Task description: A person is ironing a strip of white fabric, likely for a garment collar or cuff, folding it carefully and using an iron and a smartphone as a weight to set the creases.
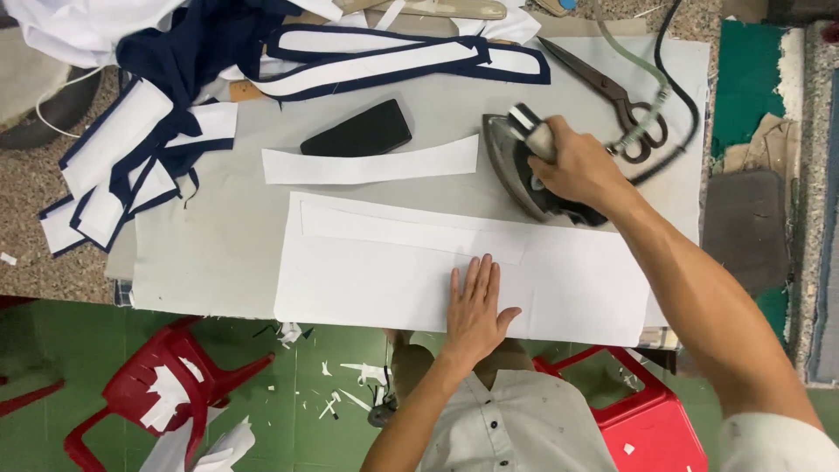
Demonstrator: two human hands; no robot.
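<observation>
Left hand (476,306) flat on white fabric (367,271), right grip (577,166) around iron (524,166)

Iron (524,170) right of phone (357,129), scissors (612,92) farther right, on table (210,245)

- Right hand (581,166) grips the handle of a dark iron (516,166), which stands on the grey worktop (210,245) just beyond a large white fabric sheet (367,280)
- Left hand (476,306) lies flat, fingers together, on the sheet's near edge
- A narrow white strip (371,166) lies between sheet and black phone (357,128)
- Scissors (612,92) rest beyond the iron, beside its cord (677,96)
</observation>
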